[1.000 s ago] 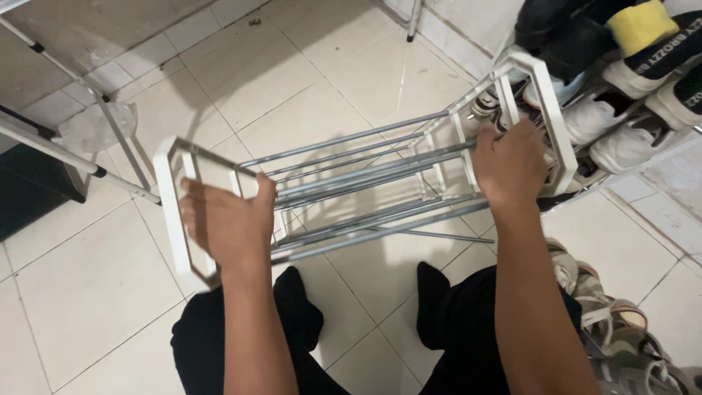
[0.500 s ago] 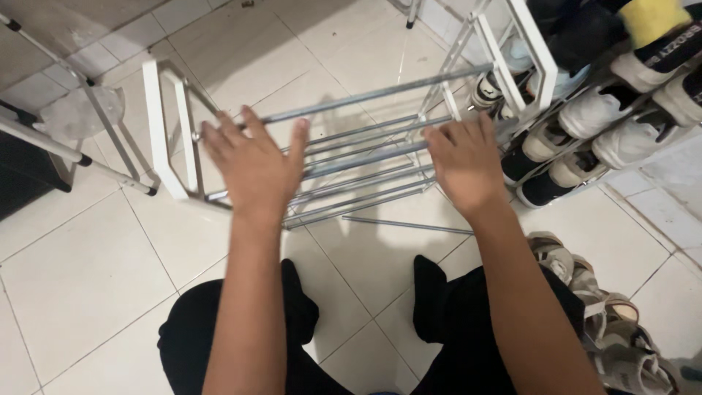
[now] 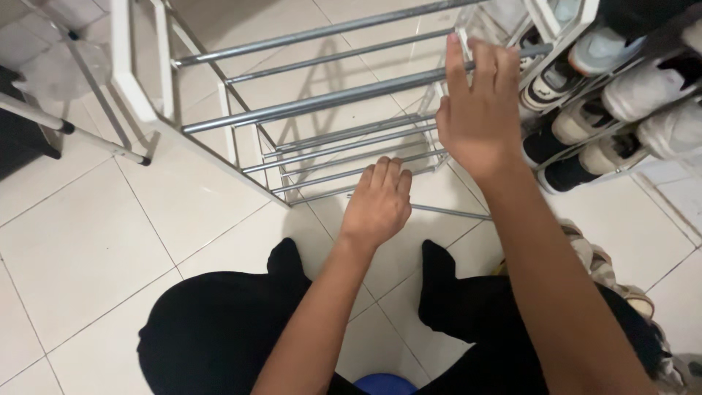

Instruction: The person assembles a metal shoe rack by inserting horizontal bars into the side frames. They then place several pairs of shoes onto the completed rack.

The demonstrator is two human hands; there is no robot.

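A shoe rack with white end frames (image 3: 135, 80) and silver metal bars (image 3: 314, 102) stands upright on the tiled floor in front of me. My right hand (image 3: 479, 110) is at its right end, fingers stretched out against an upper bar, gripping nothing. My left hand (image 3: 378, 203) reaches down low to the rack's bottom bars, right over the left end of a loose metal rod (image 3: 453, 213) lying on the floor. Its fingertips are hidden, so I cannot tell whether it holds anything.
A second rack full of shoes (image 3: 621, 88) stands close on the right. Sandals (image 3: 607, 271) lie by my right leg. A metal stand with black-tipped legs (image 3: 95, 143) is at the left. My legs in black trousers (image 3: 219, 329) fill the bottom.
The rack went from lying in both hands to standing upright on the floor. Both hands let go of it; my left hand dropped toward the bottom bars and my right rose to an upper bar.
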